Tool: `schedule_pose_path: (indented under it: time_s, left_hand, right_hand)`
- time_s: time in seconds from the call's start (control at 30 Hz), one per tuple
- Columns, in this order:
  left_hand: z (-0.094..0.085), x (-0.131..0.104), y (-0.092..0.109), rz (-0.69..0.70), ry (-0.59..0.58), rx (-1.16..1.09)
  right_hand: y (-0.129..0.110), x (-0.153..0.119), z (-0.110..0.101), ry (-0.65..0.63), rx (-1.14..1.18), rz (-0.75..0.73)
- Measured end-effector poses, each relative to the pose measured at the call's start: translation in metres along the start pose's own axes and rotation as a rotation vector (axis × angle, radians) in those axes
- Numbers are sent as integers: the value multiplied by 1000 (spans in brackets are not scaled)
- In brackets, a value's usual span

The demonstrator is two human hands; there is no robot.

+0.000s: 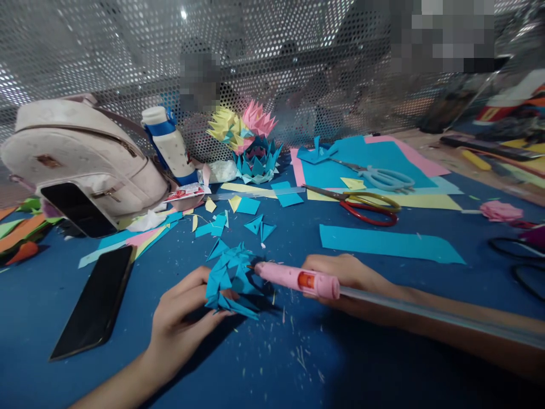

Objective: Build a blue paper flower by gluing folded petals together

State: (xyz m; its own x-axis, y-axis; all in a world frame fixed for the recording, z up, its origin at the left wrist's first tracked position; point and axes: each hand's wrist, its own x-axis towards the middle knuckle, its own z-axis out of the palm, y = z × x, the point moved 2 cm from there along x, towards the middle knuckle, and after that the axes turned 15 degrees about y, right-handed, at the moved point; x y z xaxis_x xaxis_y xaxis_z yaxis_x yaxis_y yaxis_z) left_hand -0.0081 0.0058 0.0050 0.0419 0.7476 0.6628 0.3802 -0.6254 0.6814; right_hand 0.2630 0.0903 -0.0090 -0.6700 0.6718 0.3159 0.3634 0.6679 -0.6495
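My left hand (183, 309) grips a blue folded-paper flower (232, 275) made of several pointed pieces, fingers on its left side and underneath. In my right hand (336, 272) is a pink glue gun (293, 278), with a long clear glue stick (438, 315) running out of its back end. The gun's nozzle (252, 267) is at the right side of the flower; whether it touches the paper I cannot tell. Just behind the flower lie small blue folded pieces (259, 228) and cut squares.
Scissors with red and yellow handles (370, 207) and blue-handled scissors (387, 179) lie behind my right hand, near a blue paper strip (389, 244). Finished paper flowers (258, 159), a bottle (170, 145) and a backpack (80, 153) stand at the back. A phone (96, 304) lies left.
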Motion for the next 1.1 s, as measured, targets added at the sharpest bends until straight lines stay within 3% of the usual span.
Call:
schedule_pose_path:
  time_s: [0.53, 0.67, 0.8, 1.1]
  left_hand:
    - [-1, -2, 0, 6, 33, -27]
    - [-2, -1, 1, 10, 62, -33]
    - [-4, 0, 0, 15, 84, -16]
    - [-5, -3, -3, -1, 135, 15]
  right_hand:
    - [3, -2, 2, -55, 44, -133]
    - [4, -1, 2, -56, -35, -64]
    - [3, 1, 1, -80, -119, 106]
    - [-1, 4, -8, 222, -193, 185]
